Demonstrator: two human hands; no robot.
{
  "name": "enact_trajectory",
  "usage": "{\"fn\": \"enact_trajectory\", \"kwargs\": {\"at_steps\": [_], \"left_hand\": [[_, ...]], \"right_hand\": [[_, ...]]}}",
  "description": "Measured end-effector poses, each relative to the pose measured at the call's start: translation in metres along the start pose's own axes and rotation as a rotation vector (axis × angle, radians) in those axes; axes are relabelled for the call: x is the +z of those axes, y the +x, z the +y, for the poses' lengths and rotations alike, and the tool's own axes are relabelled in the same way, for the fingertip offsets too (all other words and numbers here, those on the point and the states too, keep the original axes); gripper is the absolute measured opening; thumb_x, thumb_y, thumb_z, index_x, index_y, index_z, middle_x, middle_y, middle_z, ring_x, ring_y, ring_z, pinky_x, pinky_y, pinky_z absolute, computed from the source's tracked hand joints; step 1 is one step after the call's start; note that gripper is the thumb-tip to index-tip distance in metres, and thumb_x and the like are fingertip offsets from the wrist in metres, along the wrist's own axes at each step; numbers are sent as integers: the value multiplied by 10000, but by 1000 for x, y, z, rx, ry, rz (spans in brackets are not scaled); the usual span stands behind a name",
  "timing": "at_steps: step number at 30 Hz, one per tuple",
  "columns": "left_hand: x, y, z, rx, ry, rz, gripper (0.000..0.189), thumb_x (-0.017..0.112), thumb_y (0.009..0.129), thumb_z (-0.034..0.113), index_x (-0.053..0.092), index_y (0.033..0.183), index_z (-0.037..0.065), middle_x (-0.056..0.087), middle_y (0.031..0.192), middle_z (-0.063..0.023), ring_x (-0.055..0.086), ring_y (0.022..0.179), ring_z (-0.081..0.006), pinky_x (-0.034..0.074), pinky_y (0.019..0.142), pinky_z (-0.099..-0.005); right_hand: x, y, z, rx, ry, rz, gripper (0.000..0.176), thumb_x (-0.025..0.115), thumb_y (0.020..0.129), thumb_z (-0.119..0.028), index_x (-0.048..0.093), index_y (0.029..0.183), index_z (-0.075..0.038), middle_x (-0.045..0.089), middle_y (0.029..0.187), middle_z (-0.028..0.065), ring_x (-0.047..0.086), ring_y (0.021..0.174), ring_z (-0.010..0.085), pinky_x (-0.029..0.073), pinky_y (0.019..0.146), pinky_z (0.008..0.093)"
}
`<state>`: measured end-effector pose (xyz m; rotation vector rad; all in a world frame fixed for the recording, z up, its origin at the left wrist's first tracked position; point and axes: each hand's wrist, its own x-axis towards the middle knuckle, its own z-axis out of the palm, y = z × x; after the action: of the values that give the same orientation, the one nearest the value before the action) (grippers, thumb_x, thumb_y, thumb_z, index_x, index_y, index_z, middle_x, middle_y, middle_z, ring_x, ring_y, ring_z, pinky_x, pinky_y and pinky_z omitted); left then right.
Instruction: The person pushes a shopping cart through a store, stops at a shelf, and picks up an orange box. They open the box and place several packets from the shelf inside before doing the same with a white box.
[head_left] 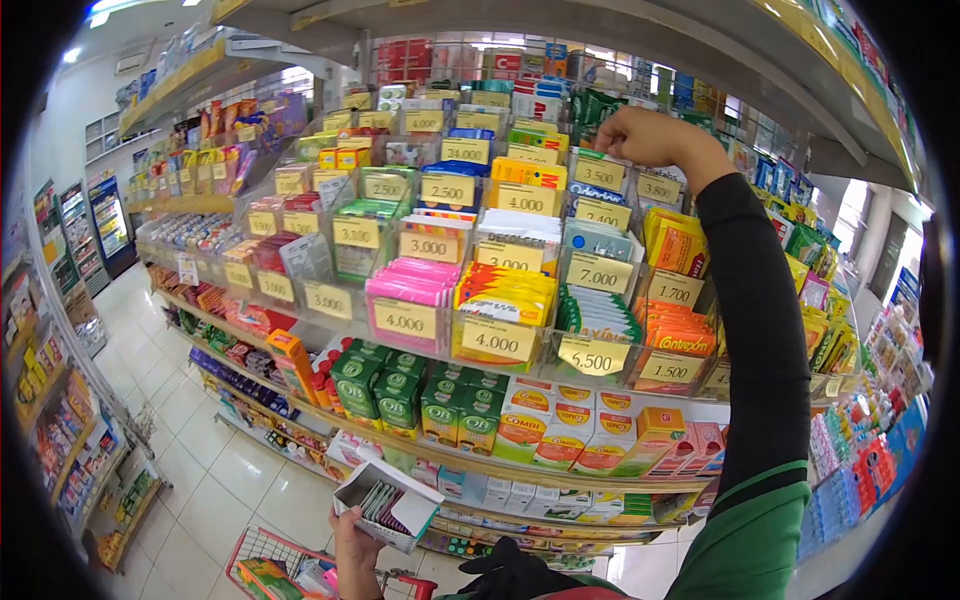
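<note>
My left hand (356, 545), low in the view, grips a small open carton (425, 487) by its left side. Its flap is up, and several thin sachets (385, 502) stand inside. My right hand (640, 136) reaches far up to the back of the tiered clear rack, with fingers curled down at the compartment priced 3.500 (600, 171). Whatever is between those fingertips is hidden. Dark green packets (597, 106) stand just behind that hand. Below it are blue-and-white packs (595, 194) above the 2.400 label.
Rack compartments hold pink packs (415, 283), yellow packs (505, 297) and orange sachets (676, 328). Green OB boxes (357, 385) and Combi boxes (524, 415) line the shelf below. A red shopping basket (245, 548) with goods is at lower left. A metal shelf (690, 45) overhangs the rack.
</note>
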<state>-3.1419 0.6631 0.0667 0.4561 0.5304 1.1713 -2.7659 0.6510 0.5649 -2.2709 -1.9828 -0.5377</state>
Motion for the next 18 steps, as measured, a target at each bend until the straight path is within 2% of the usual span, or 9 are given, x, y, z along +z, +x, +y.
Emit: {"fn": "enact_trajectory", "kwargs": {"at_steps": [4, 6, 8, 10, 12, 15, 16, 17, 18], "left_hand": [[13, -15, 9, 50, 8, -35, 698, 591, 656, 169, 207, 1237, 122, 416, 1171, -171, 494, 1032, -353, 455, 787, -551], [15, -19, 9, 65, 7, -67, 662, 579, 667, 162, 231, 1229, 119, 431, 1164, -162, 497, 1036, -338, 457, 802, -531], [34, -31, 12, 137, 50, -76, 575, 545, 717, 208, 362, 1225, 8, 516, 1135, -181, 546, 1005, -335, 481, 819, -460], [40, -37, 10, 144, 47, -130, 588, 520, 739, 245, 332, 1259, 46, 490, 1184, -167, 519, 1053, -320, 453, 852, -468], [53, -49, 12, 119, 54, -137, 591, 509, 750, 261, 325, 1270, 48, 483, 1201, -159, 504, 1078, -309, 437, 868, -467], [60, -49, 5, 178, 49, -231, 591, 493, 770, 286, 316, 1289, 67, 473, 1227, -139, 490, 1097, -290, 424, 880, -464], [64, -51, 3, 168, 31, -265, 574, 494, 772, 278, 327, 1282, 75, 482, 1214, -134, 497, 1089, -284, 431, 872, -458], [91, -68, 12, 159, -110, -169, 647, 602, 659, 116, 310, 1236, 91, 481, 1137, -123, 521, 1028, -280, 454, 857, -438], [92, -69, 6, 182, -122, -158, 683, 591, 670, 100, 247, 1258, 137, 437, 1169, -116, 491, 1056, -275, 446, 859, -457]], "right_hand": [[-20, -10, -6, -25, 53, 70, 181, 528, 790, -56, 615, 947, -39, 633, 915, 96, 585, 831, 189, 453, 731, 322], [-30, -20, -9, -187, -9, 350, 183, 514, 795, -36, 608, 951, -51, 625, 865, 83, 578, 804, 181, 456, 711, 314], [-47, -39, -28, -301, -19, 399, 141, 510, 807, -39, 605, 911, -48, 607, 825, 61, 565, 768, 169, 456, 677, 302], [-62, -85, -79, -319, -33, 393, 231, 463, 777, -76, 605, 941, 2, 626, 853, 181, 588, 788, 313, 455, 692, 369], [-43, -109, -93, -557, -58, 458, 100, 529, 793, -39, 594, 869, -42, 591, 808, 62, 552, 747, 156, 452, 652, 297], [6, -161, -129, -657, -68, 271, 121, 537, 757, -28, 580, 871, -34, 581, 814, 105, 568, 736, 236, 456, 636, 322], [27, -183, -145, -637, -39, 136, 144, 531, 747, -17, 576, 883, -32, 577, 808, 121, 570, 733, 271, 457, 630, 336], [41, -196, -162, -641, 26, -91, 176, 534, 714, -5, 580, 885, -5, 583, 809, 156, 577, 767, 296, 462, 659, 362], [54, -206, -175, -648, 91, -316, 210, 537, 682, 6, 583, 886, 22, 590, 811, 191, 584, 801, 320, 468, 689, 389]]}}
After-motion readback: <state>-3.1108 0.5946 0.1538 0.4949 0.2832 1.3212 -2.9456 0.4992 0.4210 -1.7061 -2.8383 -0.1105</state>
